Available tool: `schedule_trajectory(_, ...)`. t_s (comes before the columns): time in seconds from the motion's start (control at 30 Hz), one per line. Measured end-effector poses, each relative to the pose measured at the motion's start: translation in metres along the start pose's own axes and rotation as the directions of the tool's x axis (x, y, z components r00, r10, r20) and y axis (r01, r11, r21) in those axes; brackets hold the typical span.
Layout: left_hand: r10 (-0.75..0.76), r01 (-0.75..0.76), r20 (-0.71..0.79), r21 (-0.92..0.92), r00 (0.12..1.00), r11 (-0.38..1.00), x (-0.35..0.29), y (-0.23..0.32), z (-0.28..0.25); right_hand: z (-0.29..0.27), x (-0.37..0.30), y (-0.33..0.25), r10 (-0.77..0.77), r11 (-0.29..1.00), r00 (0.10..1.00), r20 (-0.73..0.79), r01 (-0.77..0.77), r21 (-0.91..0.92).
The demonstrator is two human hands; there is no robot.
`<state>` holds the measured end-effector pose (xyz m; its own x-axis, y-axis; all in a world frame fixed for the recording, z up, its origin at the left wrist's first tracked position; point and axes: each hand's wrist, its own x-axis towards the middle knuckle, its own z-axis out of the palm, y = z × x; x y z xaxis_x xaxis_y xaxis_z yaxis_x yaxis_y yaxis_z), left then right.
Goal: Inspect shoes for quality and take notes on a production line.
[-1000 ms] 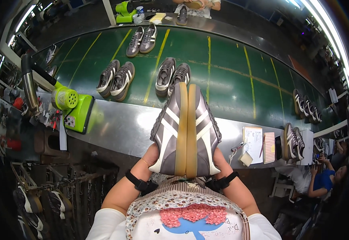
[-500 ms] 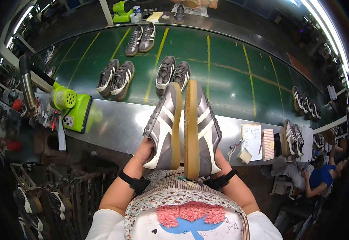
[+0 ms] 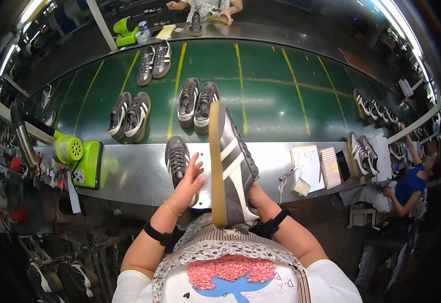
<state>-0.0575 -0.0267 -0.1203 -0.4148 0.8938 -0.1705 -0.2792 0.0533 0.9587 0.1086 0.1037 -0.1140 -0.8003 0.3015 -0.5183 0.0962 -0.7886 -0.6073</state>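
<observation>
1. At left, the grey metallic-looking lace-up sneaker with white side stripes (image 3: pixel 178 160) looks light to me. I'd expect its upper to give under a squeeze, with the smooth panels a little slick; the heel collar or the sides low by the sole seem my best places to grip.
2. To its right, the matching raised sneaker with a thick tan rubber sole (image 3: pixel 235 164) should feel much the same: soft above, stiffer and grippier along the sole, not fragile. I judge the heel end a sound hold, though the toe, reaching far past it, may tip.
3. The left sneaker rests on the shiny bare-metal worktop (image 3: pixel 129 174), toe away from me. My left hand (image 3: pixel 189 184) is just beside its heel end, partly covering it in view, fingers spread and holding nothing; I cannot tell whether they touch.
4. The raised sneaker is up between my 2 hands, turned on its side: sole toward my left hand, laces to the right, toe pointing away.
5. My right hand (image 3: pixel 261 198) has hold of it at the heel end, from the laced side. The shoe hides most of my fingers, so I cannot tell how tightly they close.
</observation>
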Motion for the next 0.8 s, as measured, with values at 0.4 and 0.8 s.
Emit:
schedule_trajectory(0.4, -0.411, 0.471, 0.24, -0.322, 0.88, 0.821, -0.018, 0.107, -0.014, -0.19, 0.054, 0.003, -0.557, 0.172, 0.674, -0.485, -0.478, -0.861)
schedule_trajectory(0.8, -0.633, 0.625, 0.315, 0.14, 0.707, 0.768, -0.051, 0.144, 0.002, -0.244, 0.011, 0.018, -0.754, 0.251, 0.51, -0.414, -0.36, -0.899)
